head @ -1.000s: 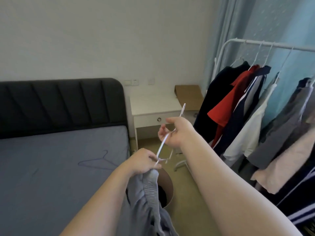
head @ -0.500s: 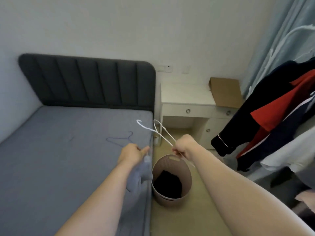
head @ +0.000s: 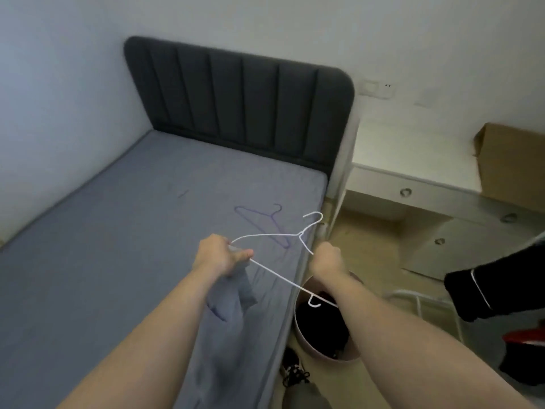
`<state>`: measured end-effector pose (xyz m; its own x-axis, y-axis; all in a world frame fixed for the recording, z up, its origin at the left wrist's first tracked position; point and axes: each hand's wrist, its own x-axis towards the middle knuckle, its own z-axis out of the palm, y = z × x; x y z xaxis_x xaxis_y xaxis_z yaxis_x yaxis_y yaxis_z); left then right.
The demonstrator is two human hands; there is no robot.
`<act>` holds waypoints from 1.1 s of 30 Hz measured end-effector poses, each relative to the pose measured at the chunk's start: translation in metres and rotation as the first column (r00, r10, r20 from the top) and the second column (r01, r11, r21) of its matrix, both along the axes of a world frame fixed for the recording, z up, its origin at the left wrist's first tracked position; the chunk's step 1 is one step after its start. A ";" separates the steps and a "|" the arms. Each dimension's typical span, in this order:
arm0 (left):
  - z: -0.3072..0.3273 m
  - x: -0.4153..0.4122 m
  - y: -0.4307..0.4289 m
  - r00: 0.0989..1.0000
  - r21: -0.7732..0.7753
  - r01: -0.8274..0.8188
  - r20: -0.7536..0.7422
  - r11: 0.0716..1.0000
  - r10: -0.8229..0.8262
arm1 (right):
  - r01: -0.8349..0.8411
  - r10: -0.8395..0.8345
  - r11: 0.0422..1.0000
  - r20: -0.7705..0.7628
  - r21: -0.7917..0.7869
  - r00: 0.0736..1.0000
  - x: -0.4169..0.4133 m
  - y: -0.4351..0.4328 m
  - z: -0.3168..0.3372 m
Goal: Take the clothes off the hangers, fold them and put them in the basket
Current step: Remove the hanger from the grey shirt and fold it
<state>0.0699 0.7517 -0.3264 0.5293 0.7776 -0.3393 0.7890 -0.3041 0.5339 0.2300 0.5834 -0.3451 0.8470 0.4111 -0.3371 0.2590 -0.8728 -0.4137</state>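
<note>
The white hanger (head: 300, 234) spans the hands crosswise over the bed (head: 118, 231) edge; left hand (head: 219, 255) clutches one end plus the grey garment (head: 233, 296) hanging beneath, right hand (head: 327, 261) fists the other arm above the basket (head: 321, 356).

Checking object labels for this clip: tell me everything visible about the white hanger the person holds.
The white hanger is thin and wire-like, with a curved hook pointing away from the person, two sloping shoulders, a straight bottom bar and a small clip hook near the bar's right end. It looks bare of clothes and is held tilted in the air over the edge of the bed. The left hand grips its left corner along with a grey garment; the right hand grips its right shoulder.
</note>
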 end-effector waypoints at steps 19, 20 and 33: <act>-0.212 0.160 0.161 0.936 -0.072 -0.181 -0.319 0.981 0.149 | -0.292 0.292 0.956 -0.150 0.023 0.945 0.235 0.230 -0.293; -0.220 0.164 0.164 0.937 -0.078 -0.179 -0.317 0.981 0.146 | -0.306 0.307 0.952 -0.153 0.032 0.939 0.244 0.243 -0.304; -0.323 0.194 0.189 0.943 -0.073 -0.072 -0.330 0.995 0.044 | -0.575 0.580 0.727 -0.111 -0.376 0.807 0.291 0.336 -0.463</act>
